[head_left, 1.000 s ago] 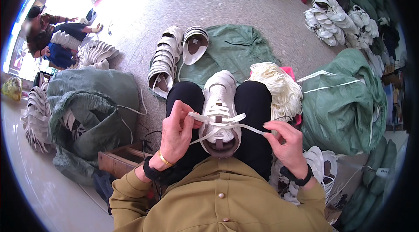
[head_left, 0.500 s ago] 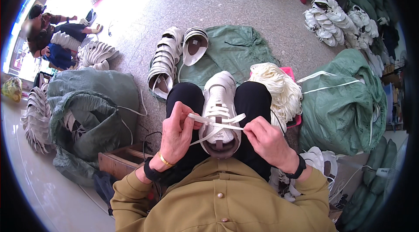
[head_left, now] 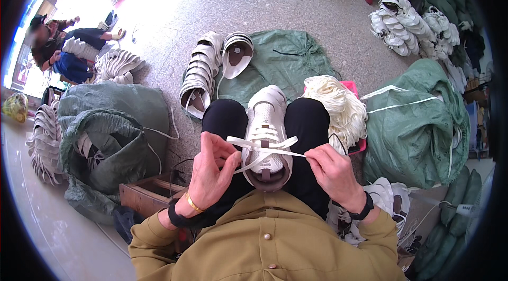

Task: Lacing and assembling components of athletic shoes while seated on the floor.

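Note:
A white sneaker-like shoe upper point(head_left: 267, 109) lies toe-away between my dark-trousered knees. Its flat white lace point(head_left: 264, 146) crosses over the tongue in a loose bow, with loops out to both sides. My right hand point(head_left: 334, 175) pinches one end of this lace and holds it taut to the right. Just beside the left loop, my left hand point(head_left: 212, 170) has its fingers apart, with no lace visibly gripped between them.
Nested shoe uppers point(head_left: 200, 69) stand on a flat green sack point(head_left: 286, 53) ahead. Cream laces point(head_left: 336, 109) fill a pink basket point(head_left: 361, 146) at right. Bulging green sacks point(head_left: 114, 138) flank me, near a wooden box point(head_left: 145, 194). A co-worker point(head_left: 58, 48) sits far left.
My left hand has let go of the lace loop and drawn slightly down with its fingers spread. My right hand has moved a little to the right, stretching the lace end.

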The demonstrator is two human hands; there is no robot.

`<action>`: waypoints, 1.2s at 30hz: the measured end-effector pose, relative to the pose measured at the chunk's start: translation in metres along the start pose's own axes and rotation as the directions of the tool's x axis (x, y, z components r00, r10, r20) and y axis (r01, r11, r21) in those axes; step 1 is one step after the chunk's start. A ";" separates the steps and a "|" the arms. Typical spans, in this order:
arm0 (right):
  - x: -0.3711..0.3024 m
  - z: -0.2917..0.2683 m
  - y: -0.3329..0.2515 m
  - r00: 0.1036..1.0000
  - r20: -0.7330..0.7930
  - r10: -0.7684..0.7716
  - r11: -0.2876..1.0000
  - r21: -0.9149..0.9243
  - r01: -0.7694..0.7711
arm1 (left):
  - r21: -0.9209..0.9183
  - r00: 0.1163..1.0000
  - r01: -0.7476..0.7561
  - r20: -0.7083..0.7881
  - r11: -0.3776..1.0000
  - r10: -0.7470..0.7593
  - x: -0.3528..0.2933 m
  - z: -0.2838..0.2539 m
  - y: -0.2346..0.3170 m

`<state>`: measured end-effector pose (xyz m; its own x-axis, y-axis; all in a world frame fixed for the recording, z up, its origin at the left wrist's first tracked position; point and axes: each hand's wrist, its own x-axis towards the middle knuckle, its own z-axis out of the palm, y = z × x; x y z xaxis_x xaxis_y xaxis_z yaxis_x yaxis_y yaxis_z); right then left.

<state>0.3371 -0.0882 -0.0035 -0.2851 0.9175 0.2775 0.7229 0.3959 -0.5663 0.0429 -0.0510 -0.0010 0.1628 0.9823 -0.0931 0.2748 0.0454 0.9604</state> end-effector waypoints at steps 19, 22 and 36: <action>-0.014 -0.022 0.001 0.993 -0.014 0.119 0.990 0.084 -0.117 | 0.600 0.863 -0.501 0.393 0.623 0.316 0.005 -0.045 0.019; -0.022 -0.033 0.013 0.980 -0.059 0.188 0.982 0.040 -0.186 | 0.634 0.885 -0.466 0.341 0.617 0.317 0.007 -0.062 0.023; -0.063 -0.064 0.062 0.888 -0.097 0.449 0.893 0.076 -0.443 | 0.722 0.967 -0.248 0.145 0.646 0.209 0.006 -0.143 0.009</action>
<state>0.4405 -0.1234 -0.0063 0.1321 0.9889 0.0679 0.7244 -0.0496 -0.6876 -0.0892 -0.0189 0.0450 0.3523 0.9331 0.0728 0.8216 -0.3456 0.4534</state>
